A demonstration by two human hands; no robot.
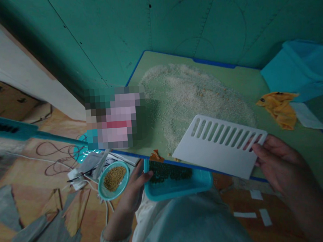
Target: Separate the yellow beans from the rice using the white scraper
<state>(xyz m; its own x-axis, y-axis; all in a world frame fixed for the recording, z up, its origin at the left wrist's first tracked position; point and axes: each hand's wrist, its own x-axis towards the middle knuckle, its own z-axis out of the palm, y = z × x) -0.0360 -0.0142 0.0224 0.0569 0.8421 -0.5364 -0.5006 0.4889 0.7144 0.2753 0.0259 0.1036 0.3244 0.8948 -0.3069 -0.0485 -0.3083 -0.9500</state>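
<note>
My right hand (280,160) grips one end of a flat white plastic scraper (208,152) with a row of slots. The scraper tilts over the near edge of the table (296,155), beside a spread of pale grains (192,85) with a few yellowish pieces among them. Below that edge my left hand (137,187) holds the left end of a blue plastic tray (180,189), its thumb over the rim. Small dark green beans or grains (167,171) lie in the tray. My left fingers are hidden behind its side.
A blue bin (282,68), an orange cloth (284,108) and a white paper (309,116) are at the table's right. A round basket of yellow beans (114,177) sits low on the left, near cables. A pixelated pink patch (119,120) covers the table's left corner.
</note>
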